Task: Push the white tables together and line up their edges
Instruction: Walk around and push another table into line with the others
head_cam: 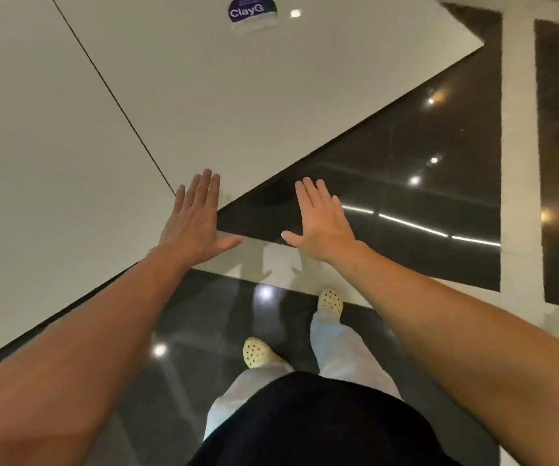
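Looking down from the head view, the left white surface [52, 163] and the right white surface [271, 95] sit touching, with only a thin dark seam [110, 95] running between them from far left towards the near corner. Their near edges seem to run in one line, though the meeting point is hidden under the left hand [197, 220]. That hand lies flat at the near edge by the end of the seam, its fingers [204, 186] straight and together, grasping nothing. The right hand [323, 227] is just off the right surface's near edge, over the dark glossy floor [405, 146], fingers [310, 193] straight and released. A purple "ClayG" sticker [252, 10] sits at the far end of the right surface. Near the bottom, pale yellow clogs [257, 353] stand on the floor.
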`<state>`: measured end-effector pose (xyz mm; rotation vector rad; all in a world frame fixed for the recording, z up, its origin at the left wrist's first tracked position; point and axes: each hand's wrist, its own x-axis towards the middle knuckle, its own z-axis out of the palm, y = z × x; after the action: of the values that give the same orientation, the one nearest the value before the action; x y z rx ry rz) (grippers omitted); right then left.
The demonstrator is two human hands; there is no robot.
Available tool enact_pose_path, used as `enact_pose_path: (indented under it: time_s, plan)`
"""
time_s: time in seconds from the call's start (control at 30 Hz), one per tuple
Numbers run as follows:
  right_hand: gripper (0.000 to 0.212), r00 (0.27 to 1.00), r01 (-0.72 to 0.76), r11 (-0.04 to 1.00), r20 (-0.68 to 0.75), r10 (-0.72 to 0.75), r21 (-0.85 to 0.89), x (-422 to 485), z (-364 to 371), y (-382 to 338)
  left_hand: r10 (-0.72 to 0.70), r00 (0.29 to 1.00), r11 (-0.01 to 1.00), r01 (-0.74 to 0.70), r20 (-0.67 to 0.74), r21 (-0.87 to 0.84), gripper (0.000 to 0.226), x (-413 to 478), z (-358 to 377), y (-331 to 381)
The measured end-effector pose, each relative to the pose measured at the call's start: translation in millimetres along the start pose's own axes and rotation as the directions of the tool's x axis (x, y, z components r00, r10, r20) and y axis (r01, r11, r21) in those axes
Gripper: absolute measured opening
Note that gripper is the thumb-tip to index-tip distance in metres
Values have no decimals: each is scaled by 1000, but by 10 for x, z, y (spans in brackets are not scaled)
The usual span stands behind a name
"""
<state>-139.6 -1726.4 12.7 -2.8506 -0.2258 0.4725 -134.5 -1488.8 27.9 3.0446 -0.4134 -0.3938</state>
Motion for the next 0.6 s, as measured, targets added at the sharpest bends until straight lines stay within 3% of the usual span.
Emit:
enact_pose_path:
  time_s: [0.23,0.6]
  plan:
    - [98,992,-126,990,12,126,66,-26,-183,1169,212,973,971,-220,87,96,114,827,-134,958]
    - [101,966,-258,964,-15,259,57,340,-1029,3178,462,883,866,-469,82,174,117,2692,-503,2772]
